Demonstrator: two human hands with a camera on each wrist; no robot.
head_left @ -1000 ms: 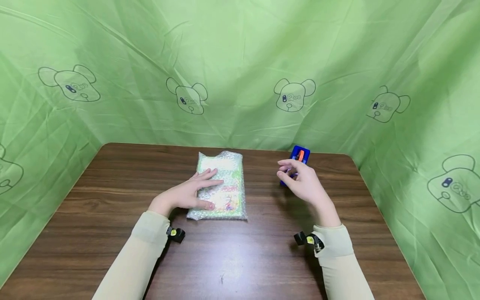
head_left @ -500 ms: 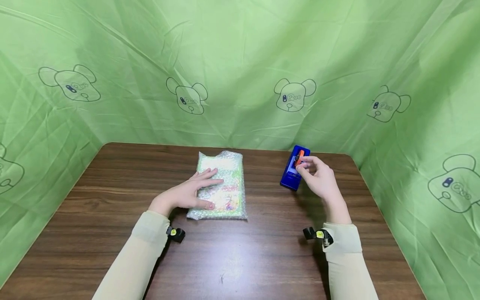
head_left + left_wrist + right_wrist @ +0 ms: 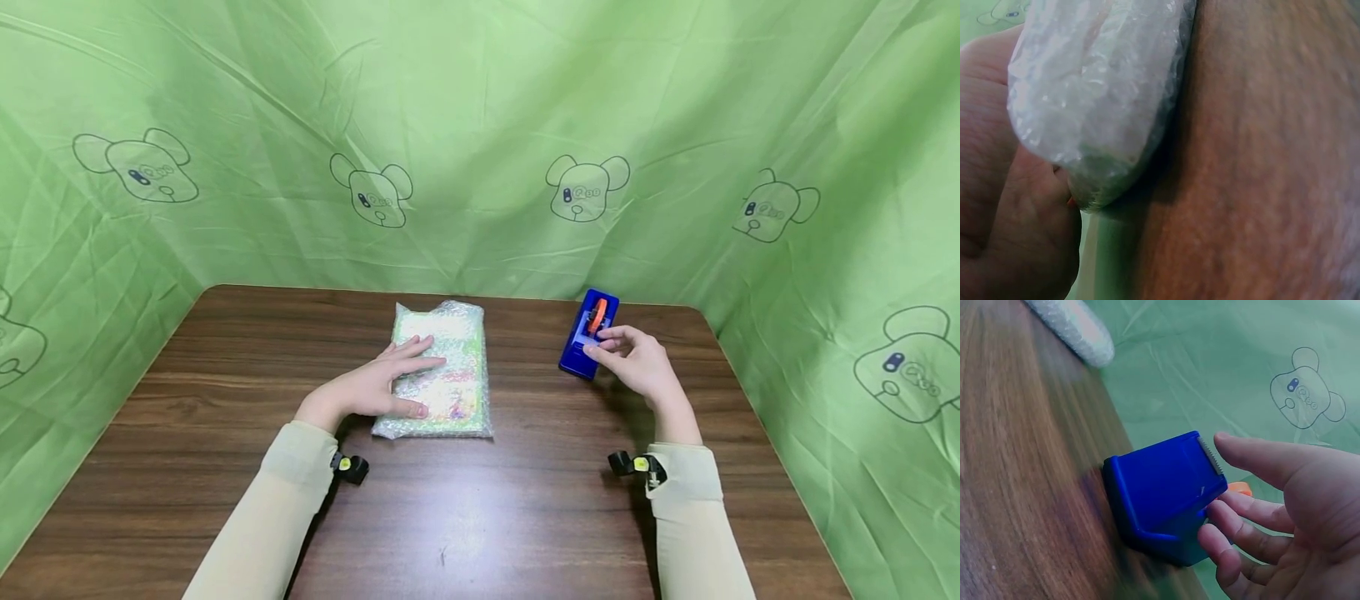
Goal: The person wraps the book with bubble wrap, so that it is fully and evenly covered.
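A flat package in bubble wrap (image 3: 461,354), with a colourful printed face under the wrap, lies left of the middle of the table. My left hand (image 3: 375,385) rests on its left side with fingers spread. In the left wrist view the bubble wrap (image 3: 1097,81) covers part of that hand. At the back right stands a blue tape dispenser (image 3: 576,360) with an orange roll (image 3: 597,317) in it. My right hand (image 3: 637,360) is at its right side, fingers loosely bent. In the right wrist view the thumb is just off the serrated cutter (image 3: 1211,455); whether the other fingers touch the dispenser, I cannot tell.
The brown wooden table (image 3: 457,517) has its far edge close to a green cloth backdrop (image 3: 480,150) with printed bear heads. The cloth also hangs along the left and right sides. A small black camera sits at each wrist.
My right hand moved right from over the dispenser to beside its orange roll, then slightly nearer to me, to the cutter end. The left hand and the package stayed in place.
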